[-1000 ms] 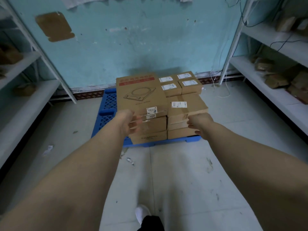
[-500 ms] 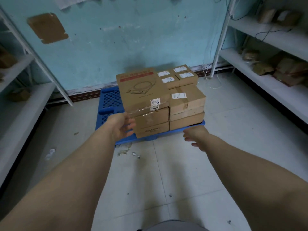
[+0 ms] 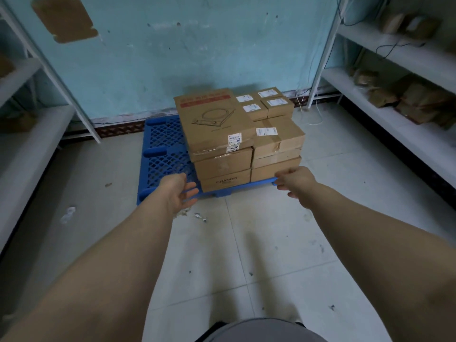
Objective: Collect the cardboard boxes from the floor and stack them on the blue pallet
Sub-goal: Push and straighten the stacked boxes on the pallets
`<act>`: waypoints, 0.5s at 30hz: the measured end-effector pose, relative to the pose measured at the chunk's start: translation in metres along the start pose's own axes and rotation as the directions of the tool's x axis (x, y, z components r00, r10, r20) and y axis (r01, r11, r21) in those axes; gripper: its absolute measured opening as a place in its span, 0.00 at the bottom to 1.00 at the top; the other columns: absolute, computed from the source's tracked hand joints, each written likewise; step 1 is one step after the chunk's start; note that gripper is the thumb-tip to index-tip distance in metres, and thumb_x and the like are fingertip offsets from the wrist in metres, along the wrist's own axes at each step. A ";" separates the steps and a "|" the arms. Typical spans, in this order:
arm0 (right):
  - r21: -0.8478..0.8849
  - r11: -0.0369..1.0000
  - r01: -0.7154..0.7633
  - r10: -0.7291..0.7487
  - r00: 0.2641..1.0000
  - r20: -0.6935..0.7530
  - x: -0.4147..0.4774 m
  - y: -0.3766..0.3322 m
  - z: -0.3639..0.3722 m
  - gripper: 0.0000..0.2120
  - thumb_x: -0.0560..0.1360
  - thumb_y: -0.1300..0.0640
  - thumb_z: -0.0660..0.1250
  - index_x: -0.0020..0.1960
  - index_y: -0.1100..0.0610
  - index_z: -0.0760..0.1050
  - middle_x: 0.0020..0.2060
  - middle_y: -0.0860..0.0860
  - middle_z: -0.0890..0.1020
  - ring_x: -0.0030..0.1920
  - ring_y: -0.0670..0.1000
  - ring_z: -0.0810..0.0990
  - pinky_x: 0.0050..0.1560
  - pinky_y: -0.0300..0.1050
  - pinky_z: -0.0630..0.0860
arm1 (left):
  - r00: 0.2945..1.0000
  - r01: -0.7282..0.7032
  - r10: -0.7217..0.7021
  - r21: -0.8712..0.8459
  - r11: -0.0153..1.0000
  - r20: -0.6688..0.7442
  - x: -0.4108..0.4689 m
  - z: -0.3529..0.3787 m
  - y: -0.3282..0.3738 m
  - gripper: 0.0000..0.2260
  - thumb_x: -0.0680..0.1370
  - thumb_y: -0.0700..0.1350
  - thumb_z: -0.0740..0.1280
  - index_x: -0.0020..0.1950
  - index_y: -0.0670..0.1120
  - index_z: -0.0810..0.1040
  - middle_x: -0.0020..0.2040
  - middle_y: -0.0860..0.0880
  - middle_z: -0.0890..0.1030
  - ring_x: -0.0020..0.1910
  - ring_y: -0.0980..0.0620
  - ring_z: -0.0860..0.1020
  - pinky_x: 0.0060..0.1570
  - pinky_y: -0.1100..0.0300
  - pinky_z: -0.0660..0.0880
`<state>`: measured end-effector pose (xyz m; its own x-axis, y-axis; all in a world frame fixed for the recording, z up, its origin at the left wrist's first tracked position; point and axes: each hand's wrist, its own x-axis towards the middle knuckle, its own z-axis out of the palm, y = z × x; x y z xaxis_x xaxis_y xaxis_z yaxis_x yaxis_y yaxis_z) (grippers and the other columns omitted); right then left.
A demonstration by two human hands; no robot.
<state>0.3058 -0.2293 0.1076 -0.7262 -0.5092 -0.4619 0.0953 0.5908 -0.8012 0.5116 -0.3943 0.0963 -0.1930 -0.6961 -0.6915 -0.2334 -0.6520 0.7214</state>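
- Floor (image 3: 246, 255): pale tiles, scuffed, with small scraps (image 3: 200, 217) just in front of the pallet and a crumpled bit of paper (image 3: 67, 214) off to the left.
- Back wall (image 3: 197, 45): teal paint, worn, with a brown patch (image 3: 65, 19) at upper left.
- White shelves on both sides: left shelves (image 3: 32, 134) and right shelves (image 3: 385, 112). The right ones carry brown parcels (image 3: 419, 99), blurred.
- Blue pallet (image 3: 162, 144) sits on the floor against the back wall. Its left part is bare grid.
- Cardboard boxes (image 3: 276, 154) are stacked on the pallet's right part, in two columns at the near edge.
- Large flat box (image 3: 212, 119) with a line drawing and a red band tops the left column. It overhangs the box below slightly.
- Four small labelled boxes (image 3: 267, 104) sit at the back right of the stack.
- Left hand (image 3: 179, 191): arm stretched forward, palm turned inward, fingers relaxed and spread. It holds nothing and sits in front of the pallet's near edge, just left of the stack.
- Right hand (image 3: 294, 181): arm stretched forward, back of the hand to the camera, fingers loosely curled, nothing held. It is at the pallet's near right corner. Possibly the fingertips touch the edge; can't tell from this angle.
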 end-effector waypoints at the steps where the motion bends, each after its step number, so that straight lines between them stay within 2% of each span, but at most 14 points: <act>1: 0.008 1.000 0.009 -0.009 1.000 -0.003 -0.001 -0.002 0.006 0.08 0.77 0.65 0.64 0.55 0.61 0.79 0.58 0.61 0.80 0.59 0.57 0.79 0.35 0.39 0.69 | 1.000 0.000 0.000 0.010 1.000 -0.008 0.001 -0.007 -0.001 0.16 0.84 0.46 0.55 0.72 0.44 0.68 0.61 0.44 0.79 0.52 0.47 0.79 0.48 0.48 0.74; 5: -0.003 1.000 -0.010 0.010 1.000 -0.005 -0.002 0.007 0.024 0.08 0.76 0.65 0.65 0.53 0.60 0.79 0.56 0.60 0.80 0.57 0.57 0.80 0.38 0.42 0.72 | 1.000 0.000 0.001 0.057 0.998 -0.018 0.008 -0.021 0.002 0.14 0.84 0.46 0.56 0.66 0.42 0.72 0.60 0.44 0.80 0.51 0.47 0.79 0.41 0.48 0.74; 9: -0.001 0.996 -0.089 0.089 0.996 -0.016 0.000 0.023 0.014 0.12 0.77 0.65 0.65 0.59 0.61 0.78 0.56 0.58 0.81 0.57 0.54 0.80 0.42 0.43 0.72 | 1.000 0.009 -0.010 0.090 0.996 0.003 0.017 -0.003 0.004 0.12 0.84 0.46 0.56 0.63 0.42 0.73 0.59 0.45 0.80 0.49 0.48 0.79 0.49 0.49 0.74; 11: 0.001 0.993 -0.120 0.120 0.992 -0.035 0.006 0.028 -0.003 0.13 0.77 0.66 0.64 0.61 0.63 0.78 0.58 0.58 0.81 0.57 0.55 0.80 0.40 0.42 0.71 | 1.000 0.014 -0.017 0.126 0.992 0.023 0.021 0.019 0.001 0.12 0.84 0.45 0.57 0.63 0.42 0.73 0.53 0.45 0.82 0.43 0.49 0.79 0.48 0.50 0.73; 13: -0.008 0.990 -0.139 0.138 0.989 -0.055 0.017 0.033 -0.021 0.14 0.77 0.68 0.63 0.62 0.65 0.77 0.59 0.59 0.80 0.58 0.56 0.80 0.47 0.45 0.75 | 0.998 0.024 -0.034 0.156 0.987 0.061 0.025 0.045 -0.004 0.13 0.84 0.45 0.57 0.65 0.43 0.73 0.45 0.47 0.80 0.41 0.50 0.78 0.46 0.50 0.73; 14: -0.008 0.989 -0.148 0.148 0.987 -0.066 0.024 0.036 -0.030 0.14 0.77 0.68 0.63 0.61 0.66 0.77 0.58 0.60 0.80 0.59 0.56 0.80 0.51 0.47 0.76 | 0.996 0.031 -0.045 0.169 0.985 0.081 0.028 0.059 -0.006 0.14 0.84 0.46 0.57 0.66 0.43 0.72 0.44 0.47 0.80 0.41 0.50 0.78 0.43 0.50 0.74; 15: 0.007 0.987 -0.158 0.158 0.984 -0.077 0.032 0.039 -0.039 0.13 0.77 0.67 0.63 0.60 0.64 0.78 0.57 0.59 0.81 0.58 0.55 0.80 0.52 0.47 0.76 | 0.993 0.035 -0.054 0.182 0.983 0.103 0.030 0.075 -0.008 0.14 0.83 0.46 0.57 0.67 0.43 0.72 0.44 0.47 0.80 0.41 0.50 0.79 0.39 0.51 0.74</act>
<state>0.2596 -0.1979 0.0760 -0.7525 -0.3593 -0.5519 0.2135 0.6597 -0.7206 0.4365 -0.3877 0.0666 -0.2769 -0.6249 -0.7299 -0.4097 -0.6104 0.6780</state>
